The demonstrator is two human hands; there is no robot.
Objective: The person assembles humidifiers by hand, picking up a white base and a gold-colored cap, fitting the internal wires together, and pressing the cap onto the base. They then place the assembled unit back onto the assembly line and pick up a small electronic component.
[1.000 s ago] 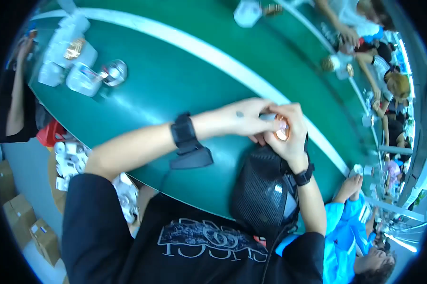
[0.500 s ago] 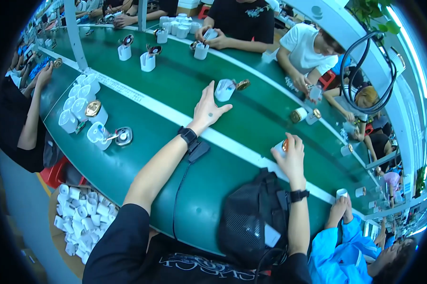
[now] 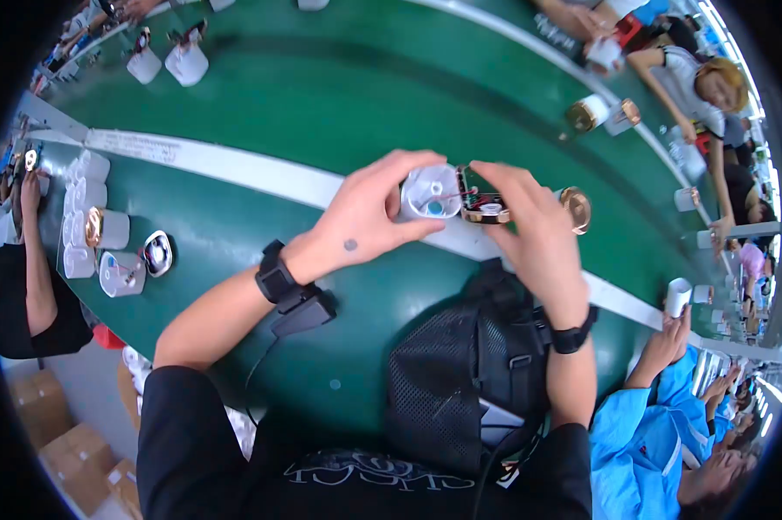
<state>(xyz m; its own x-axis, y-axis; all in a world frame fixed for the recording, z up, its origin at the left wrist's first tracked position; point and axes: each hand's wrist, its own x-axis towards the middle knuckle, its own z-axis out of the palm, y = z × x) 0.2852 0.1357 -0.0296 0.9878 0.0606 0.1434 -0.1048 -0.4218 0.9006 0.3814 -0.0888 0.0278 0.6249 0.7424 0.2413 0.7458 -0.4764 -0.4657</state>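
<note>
My left hand (image 3: 365, 208) is wrapped round an open white plastic housing (image 3: 428, 192), its thumb below and fingers above. Thin wires and a small blue part show inside the housing. Between the fingers and thumb of my right hand (image 3: 534, 230) is a gold-rimmed lid (image 3: 486, 211), its underside with electronics turned toward the housing's mouth. Red wires run from housing to lid, and the two parts are slightly apart. Just behind my right hand, partly hidden by it, lies another gold-capped unit (image 3: 575, 210).
A black mesh bag (image 3: 443, 373) sits on the green bench before me. At left stand several white housings (image 3: 83, 199), one gold-topped, beside an open one with its lid (image 3: 158, 253). More units (image 3: 185, 62) are on the belt. Co-workers sit along the far side and at right (image 3: 647, 416).
My left hand has taken hold of the open housing and brought it nearer. My right hand has let go of the capped unit and now grips the lid. The view has shifted.
</note>
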